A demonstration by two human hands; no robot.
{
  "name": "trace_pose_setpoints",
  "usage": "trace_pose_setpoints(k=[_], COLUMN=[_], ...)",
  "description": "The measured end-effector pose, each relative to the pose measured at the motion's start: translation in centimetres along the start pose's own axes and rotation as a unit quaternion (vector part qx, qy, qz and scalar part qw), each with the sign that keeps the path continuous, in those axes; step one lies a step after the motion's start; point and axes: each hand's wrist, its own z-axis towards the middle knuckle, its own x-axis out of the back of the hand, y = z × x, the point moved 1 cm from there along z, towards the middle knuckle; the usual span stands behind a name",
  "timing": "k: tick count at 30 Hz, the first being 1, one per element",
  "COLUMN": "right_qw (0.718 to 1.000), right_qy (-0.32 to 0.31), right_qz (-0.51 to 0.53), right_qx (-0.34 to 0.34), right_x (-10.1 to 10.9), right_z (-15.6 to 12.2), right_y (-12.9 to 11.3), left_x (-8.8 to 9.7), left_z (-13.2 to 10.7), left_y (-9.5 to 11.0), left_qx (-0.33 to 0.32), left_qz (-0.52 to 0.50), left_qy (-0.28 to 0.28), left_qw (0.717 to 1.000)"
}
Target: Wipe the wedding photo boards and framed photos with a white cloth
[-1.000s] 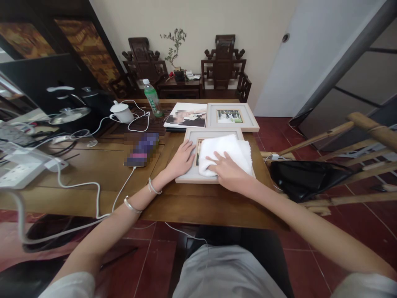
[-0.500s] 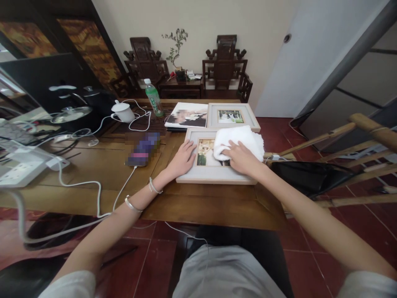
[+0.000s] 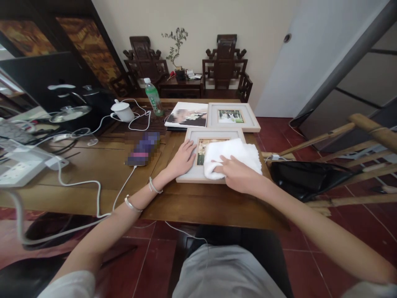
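A pale wooden picture frame lies flat near the table's front edge, a small photo in its middle. My left hand rests on the frame's left side, fingers stretched out over the rim and mat. In my right hand is a white towel, folded and pressed on the frame's right half. It hides most of the photo and the right rim. Behind lies a second picture frame, with a photo book to its left.
On the left of the wooden table are a phone on a white cable, a lidded white cup, a green bottle and a power strip. A bamboo chair with a black bag stands at the right.
My right hand has drawn the towel toward me and slightly left across the frame, covering more of the photo. My left hand has stayed put.
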Motion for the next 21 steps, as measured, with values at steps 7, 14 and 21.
trace_pose_setpoints(k=[7, 14, 21], right_qw=[0.998, 0.991, 0.999], right_qy=[-0.008, 0.054, 0.048], right_qz=[0.002, -0.048, -0.015], right_qx=[-0.068, -0.113, -0.019], right_x=[0.5, -1.1, -1.1], right_z=[-0.5, 5.2, 8.3], right_y=[1.9, 5.3, 1.1], left_x=[0.1, 0.0, 1.7], left_z=[0.0, 0.0, -0.1], left_y=[0.0, 0.1, 1.7], left_qx=[0.001, 0.018, 0.106], left_qz=[-0.005, -0.05, -0.177], left_qy=[0.0, 0.009, 0.109], left_qw=[1.0, 0.999, 0.972])
